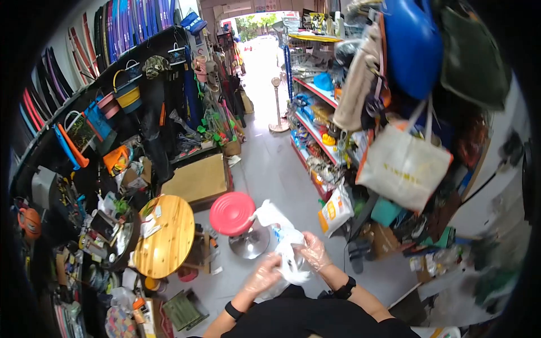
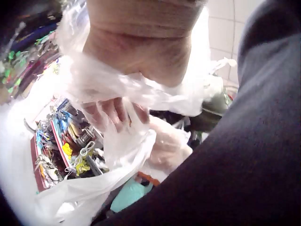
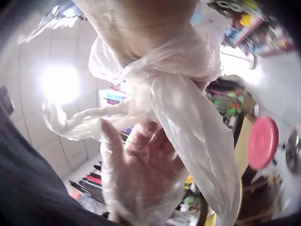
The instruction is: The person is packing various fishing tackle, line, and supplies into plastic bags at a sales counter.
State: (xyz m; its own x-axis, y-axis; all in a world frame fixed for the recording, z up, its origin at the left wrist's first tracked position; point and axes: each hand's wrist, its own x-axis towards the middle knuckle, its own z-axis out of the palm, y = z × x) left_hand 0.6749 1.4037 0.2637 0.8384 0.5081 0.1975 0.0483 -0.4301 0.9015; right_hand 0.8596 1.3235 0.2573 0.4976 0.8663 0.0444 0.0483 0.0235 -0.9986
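Observation:
A white plastic bag (image 1: 291,243) with bunched, twisted ends hangs in front of the person's body. The left hand (image 1: 263,274), in a clear plastic glove, grips it from one side. From the other side the right hand (image 1: 315,252), gloved the same way, holds its upper part. In the right wrist view the left hand (image 3: 146,176) has curled fingers at the gathered plastic, and a long loose strip of the bag (image 3: 200,146) hangs beside it; the right fingers are mostly hidden there. The left wrist view shows curled left fingers (image 2: 113,113) behind thin plastic.
A red round stool (image 1: 232,213) stands just ahead of the hands. To the left are a round wooden table (image 1: 166,236) and a green folding stool (image 1: 185,311). Stocked shelves (image 1: 318,93) line the right, with a hanging white tote bag (image 1: 403,163). A fan (image 1: 276,104) stands in the aisle.

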